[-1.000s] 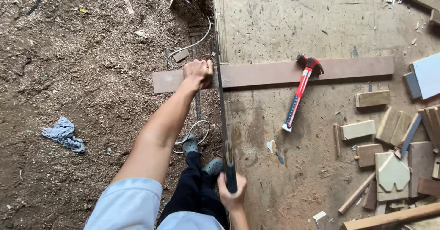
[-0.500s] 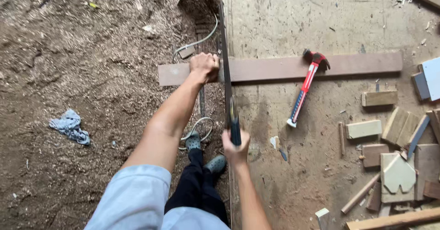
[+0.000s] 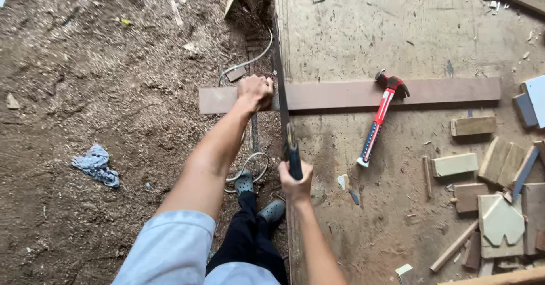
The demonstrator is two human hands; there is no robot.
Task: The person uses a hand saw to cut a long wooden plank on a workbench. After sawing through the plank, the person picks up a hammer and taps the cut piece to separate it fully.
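1. At centre frame, the right hand [image 3: 295, 181] is wrapped tight around the dark handle of a handsaw [image 3: 282, 100], whose thin blade runs straight up the frame along the left edge of the workbench [image 3: 363, 29].
2. Just above and left of it, the left hand [image 3: 255, 92] presses down on a long brown plank [image 3: 392, 93], fingers curled over its far edge, right beside the blade.
3. The plank lies across the middle of the frame, most of it resting on the bench and its left end jutting out over the sawdust-covered ground [image 3: 102, 75]; the blade crosses it just right of the left hand.
4. A hammer [image 3: 379, 117] with a red-and-white handle lies to the right of centre, its dark head resting on the plank and the handle slanting down and left on the bench, well apart from the saw.
5. At the right edge, a cluster of wood offcuts [image 3: 494, 177] crowds the bench, with thin sticks and a house-shaped piece at lower right.
6. Below the plank's overhanging end, a pale cable [image 3: 245, 166] loops on the ground near the person's feet in grey clogs [image 3: 271, 210].
7. A crumpled blue-grey rag [image 3: 96, 164] lies on the ground at the left of the frame, well clear of the work.
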